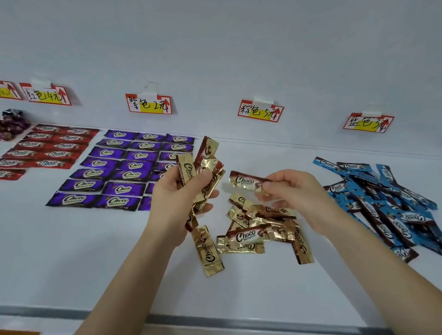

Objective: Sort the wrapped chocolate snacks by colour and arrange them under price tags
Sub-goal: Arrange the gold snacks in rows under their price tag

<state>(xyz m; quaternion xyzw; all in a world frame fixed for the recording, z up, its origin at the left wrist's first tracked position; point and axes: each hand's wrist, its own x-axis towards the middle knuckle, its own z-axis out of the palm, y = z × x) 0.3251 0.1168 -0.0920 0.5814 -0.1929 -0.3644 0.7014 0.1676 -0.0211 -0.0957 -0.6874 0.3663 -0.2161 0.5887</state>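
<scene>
This looks like a shop, or a play shop. Small price tags (148,104) hang in a row on the white wall (209,41) — each has red edges, a yellow patch, hand-written words and a red arrow. Under them, on a long white counter (91,249), lie lots of the same wrapped snacks: red snacks (49,147) and purple snacks (118,169) in neat rows, gold snacks (245,236) and blue snacks (384,211) in heaps — like goods in a store.

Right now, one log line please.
left hand: grips bunch of gold foil-wrapped chocolate bars | right hand: pinches one gold-wrapped bar | gold pile loose on white table
</scene>
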